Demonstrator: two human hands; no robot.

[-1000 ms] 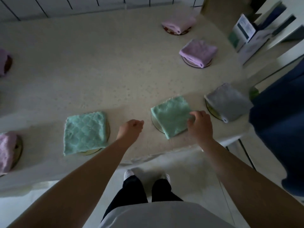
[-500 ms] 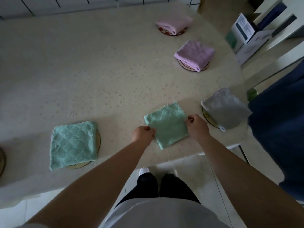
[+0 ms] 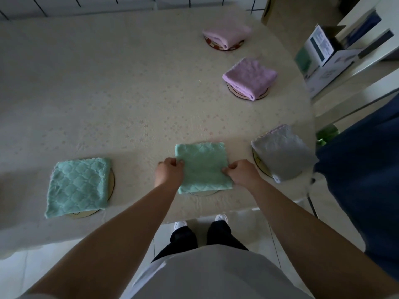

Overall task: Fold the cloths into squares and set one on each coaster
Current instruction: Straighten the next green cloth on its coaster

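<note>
A folded green cloth lies square on a coaster near the table's front edge. My left hand pinches its left edge and my right hand pinches its right edge. A second green cloth covers a coaster to the left. A grey cloth sits on a coaster to the right. Further back, a purple cloth and a pink cloth each rest on a coaster.
The table wears a pale patterned covering. A white cardboard box stands off the right edge beside shelving. A person in dark blue stands at the right. My feet show below the table's front edge.
My left hand came over from the bare table and took the green cloth's left edge. Both hands turned the cloth from tilted to square on its coaster.
</note>
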